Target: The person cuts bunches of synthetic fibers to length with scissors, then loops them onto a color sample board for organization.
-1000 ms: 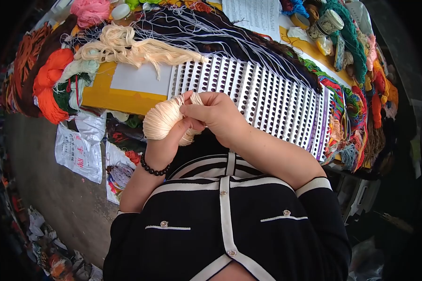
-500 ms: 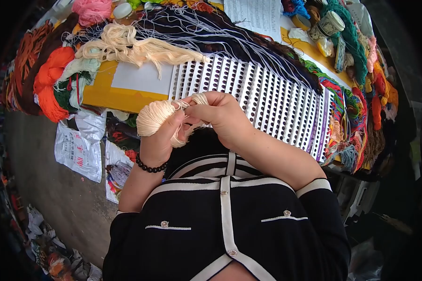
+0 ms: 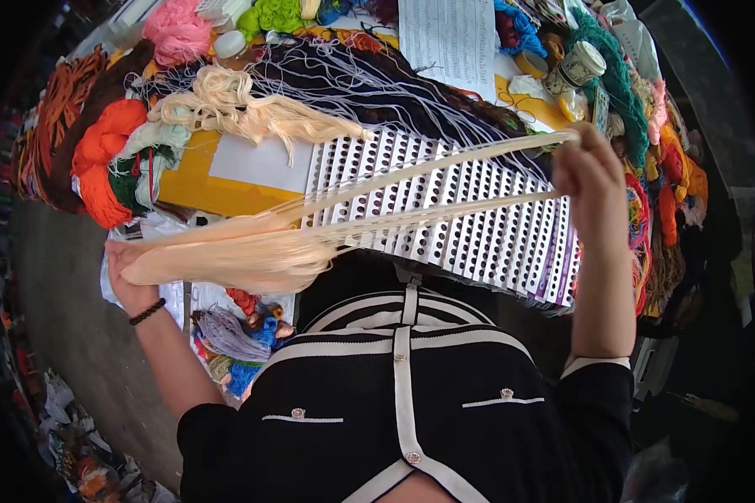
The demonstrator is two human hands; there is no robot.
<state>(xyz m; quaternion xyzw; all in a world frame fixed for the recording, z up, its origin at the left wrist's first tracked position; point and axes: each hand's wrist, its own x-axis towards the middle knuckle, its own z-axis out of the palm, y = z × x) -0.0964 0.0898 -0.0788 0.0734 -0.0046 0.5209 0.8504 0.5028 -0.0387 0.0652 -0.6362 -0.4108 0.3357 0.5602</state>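
A skein of pale cream thread (image 3: 235,251) is stretched between my two hands above the table's front edge. My left hand (image 3: 132,272), at the far left, is inside the bulky end of the skein, with the strands looped around it. On the right, my right hand (image 3: 591,163) is closed on the other end, slightly blurred. Two thin bands of strands run from it and spread into the thick bundle. Under them lie white strips with rows of dark holes (image 3: 428,201). A second cream bundle (image 3: 243,109) rests on the table behind.
Dark and lilac threads (image 3: 377,75) spread across the table beside a printed sheet (image 3: 449,42). Orange skeins (image 3: 105,159) hang at the left edge. A patterned cup (image 3: 575,67) and teal thread (image 3: 621,84) are at the back right. Bags with threads (image 3: 235,331) lie below the table.
My hands have moved far apart, left hand to the left and right hand to the right and up. The bunched cream skein has opened into a long stretched loop.
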